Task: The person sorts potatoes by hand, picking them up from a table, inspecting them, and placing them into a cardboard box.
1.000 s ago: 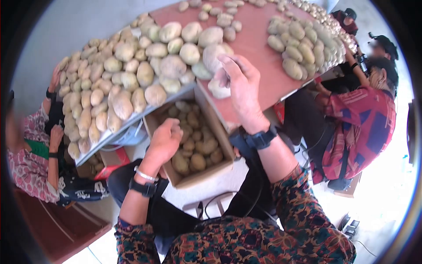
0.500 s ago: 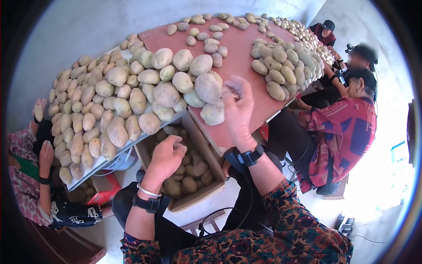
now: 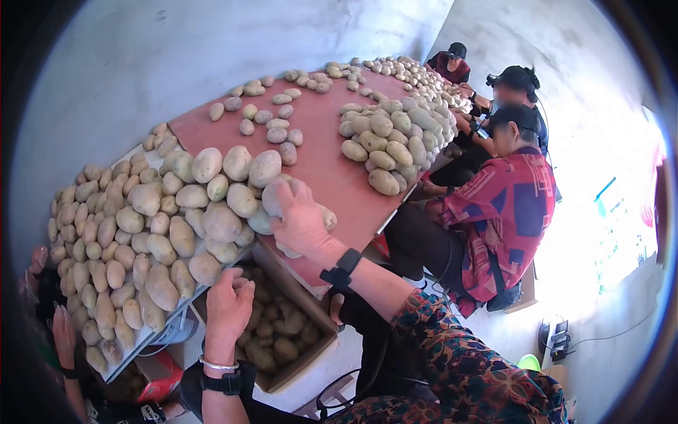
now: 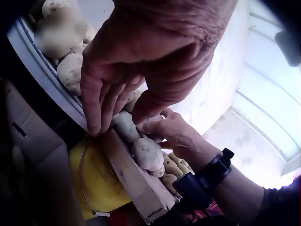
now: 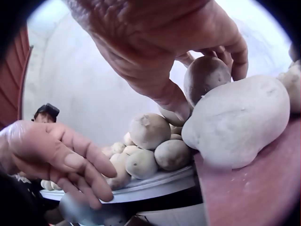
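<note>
Both hands (image 3: 229, 304) seemingly relaxed, right touching potatoes (image 3: 272, 198).

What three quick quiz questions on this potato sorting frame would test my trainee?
1. True or false: the right hand rests on potatoes at the edge of the red table.
2. Where is the cardboard box? A) on the table B) below the table edge
3. Fill in: the left hand holds ____.

Key: 1 true; 2 B; 3 nothing, its fingers hang by the tray rim.
</note>
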A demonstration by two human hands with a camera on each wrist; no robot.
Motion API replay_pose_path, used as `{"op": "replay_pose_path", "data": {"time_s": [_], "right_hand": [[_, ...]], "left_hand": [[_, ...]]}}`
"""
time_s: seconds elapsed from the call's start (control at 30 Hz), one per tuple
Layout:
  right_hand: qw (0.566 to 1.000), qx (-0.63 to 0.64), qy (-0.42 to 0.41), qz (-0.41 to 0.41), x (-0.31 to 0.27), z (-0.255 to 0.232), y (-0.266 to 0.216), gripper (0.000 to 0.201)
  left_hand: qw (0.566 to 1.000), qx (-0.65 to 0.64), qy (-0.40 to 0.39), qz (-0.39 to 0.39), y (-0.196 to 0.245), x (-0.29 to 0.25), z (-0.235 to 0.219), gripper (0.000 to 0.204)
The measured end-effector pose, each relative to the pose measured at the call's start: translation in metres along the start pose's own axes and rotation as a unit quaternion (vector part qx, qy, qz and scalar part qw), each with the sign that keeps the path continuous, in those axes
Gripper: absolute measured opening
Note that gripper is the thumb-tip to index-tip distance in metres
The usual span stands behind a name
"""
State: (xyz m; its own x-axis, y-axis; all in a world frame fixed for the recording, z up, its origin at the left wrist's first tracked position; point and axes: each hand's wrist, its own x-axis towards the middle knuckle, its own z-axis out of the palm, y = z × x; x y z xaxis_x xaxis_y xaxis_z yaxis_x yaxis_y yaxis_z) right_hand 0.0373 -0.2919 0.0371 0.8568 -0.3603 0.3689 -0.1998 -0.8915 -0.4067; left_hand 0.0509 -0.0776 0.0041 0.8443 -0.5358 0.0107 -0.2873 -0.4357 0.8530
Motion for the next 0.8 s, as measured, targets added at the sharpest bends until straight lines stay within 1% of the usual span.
{"op": "replay_pose_path", "data": {"time_s": [0.03,0.1,0.17,0.2,0.23,0.27,0.33,0.37,0.4,0.43,0.47,0.5,0.53,0.6,0.63,0.67,0.7,0.73,0.77,0.8], "right_hand": [[1.0,0.003,-0.007,-0.001,-0.001,-0.003,0.004,0.076],[0.987,0.142,0.063,-0.03,-0.009,-0.005,0.015,0.073],[0.949,0.312,0.055,-0.012,-0.02,-0.014,0.015,0.069],[0.924,0.381,0.022,0.023,-0.037,-0.021,0.008,0.068],[0.894,0.444,-0.005,0.056,-0.05,-0.033,-0.002,0.066],[0.89,0.451,-0.02,0.068,-0.065,-0.039,-0.007,0.066],[0.938,0.332,-0.083,0.052,-0.093,-0.047,-0.011,0.066],[0.929,0.344,-0.126,0.053,-0.105,-0.044,-0.006,0.066],[0.927,0.346,-0.134,0.06,-0.117,-0.043,-0.006,0.066],[0.948,0.271,-0.169,-0.002,-0.127,-0.042,-0.007,0.066],[0.959,0.192,-0.198,-0.067,-0.133,-0.041,-0.007,0.066],[0.957,0.172,-0.217,-0.092,-0.14,-0.033,-0.006,0.065],[0.955,0.175,-0.22,-0.091,-0.145,-0.025,-0.007,0.065],[0.946,0.085,-0.306,-0.061,-0.152,-0.01,-0.011,0.064],[0.948,0.065,-0.306,-0.057,-0.154,-0.003,-0.015,0.063],[0.948,0.065,-0.304,-0.063,-0.159,0.008,-0.018,0.063],[0.959,0.018,-0.265,-0.1,-0.163,0.021,-0.018,0.06],[0.966,-0.036,-0.214,-0.139,-0.159,0.029,-0.018,0.057],[0.966,-0.076,-0.189,-0.159,-0.159,0.035,-0.02,0.055],[0.963,-0.116,-0.166,-0.177,-0.156,0.036,-0.022,0.053]], "left_hand": [[1.0,0.001,0.001,-0.008,0.0,0.001,-0.001,0.034],[0.999,0.029,0.02,0.016,0.0,0.0,-0.005,0.033],[0.999,0.024,0.028,0.019,-0.004,0.0,-0.009,0.031],[0.999,0.014,0.04,0.021,-0.008,0.0,-0.01,0.031],[0.999,0.017,0.031,0.012,-0.016,0.003,-0.012,0.034],[0.999,0.017,0.03,0.001,-0.015,0.002,-0.017,0.034],[0.999,0.018,0.024,-0.021,-0.015,0.0,-0.027,0.035],[1.0,0.002,0.029,-0.01,-0.019,0.002,-0.029,0.035],[0.999,-0.014,0.034,0.0,-0.022,0.0,-0.031,0.036],[0.999,-0.012,0.032,-0.008,-0.021,-0.003,-0.035,0.036],[0.999,-0.009,0.029,-0.017,-0.016,-0.004,-0.037,0.036],[0.999,-0.005,0.027,-0.026,-0.015,-0.004,-0.039,0.036],[0.999,-0.004,0.027,-0.03,-0.019,-0.004,-0.037,0.036],[0.997,-0.041,0.058,-0.005,-0.028,-0.004,-0.033,0.035],[0.997,-0.04,0.063,-0.007,-0.03,-0.006,-0.034,0.035],[0.998,0.007,0.063,0.004,-0.029,-0.008,-0.035,0.033],[0.996,0.053,0.067,0.021,-0.025,-0.007,-0.037,0.032],[0.996,0.071,0.052,0.012,-0.024,-0.006,-0.039,0.029],[0.991,0.123,0.045,-0.021,-0.017,-0.007,-0.041,0.031],[0.995,0.08,0.056,-0.028,-0.017,-0.008,-0.04,0.031]]}}
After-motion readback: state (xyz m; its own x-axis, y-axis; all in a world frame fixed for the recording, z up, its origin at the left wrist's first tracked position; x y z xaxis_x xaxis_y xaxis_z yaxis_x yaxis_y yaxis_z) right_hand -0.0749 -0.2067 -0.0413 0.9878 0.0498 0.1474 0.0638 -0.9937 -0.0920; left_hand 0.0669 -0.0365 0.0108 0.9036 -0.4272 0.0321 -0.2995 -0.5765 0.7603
